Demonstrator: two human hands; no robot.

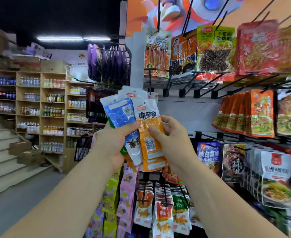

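Head view: both forearms reach up and forward from the bottom corners and meet at chest height in front of a peg rack [195,93]. The left hand [112,140] is turned palm inward. Its thumb lies across the front of a fanned bundle of snack packets [132,95] and its fingers [111,125] curl round the back, clamping the bundle at mid-height. The right hand [173,134] comes in from the other side and pinches the orange packet [151,152] at the front of the fan, thumb on the face, fingers [166,119] wrapped behind its right edge.

The bundle stands roughly upright, tilted slightly left, well clear of the rack's hooks. It shows one blue packet [119,112], a white-and-blue packet [134,150] below it, at least two orange ones stacked closely, and two or three white tops behind them. The exact total cannot be told.

On the rack, five kinds of snack bag [215,48] hang in the top row, with three more rows below. To the left stand wooden shelves [40,103] of bottles, beside a staircase [2,152].
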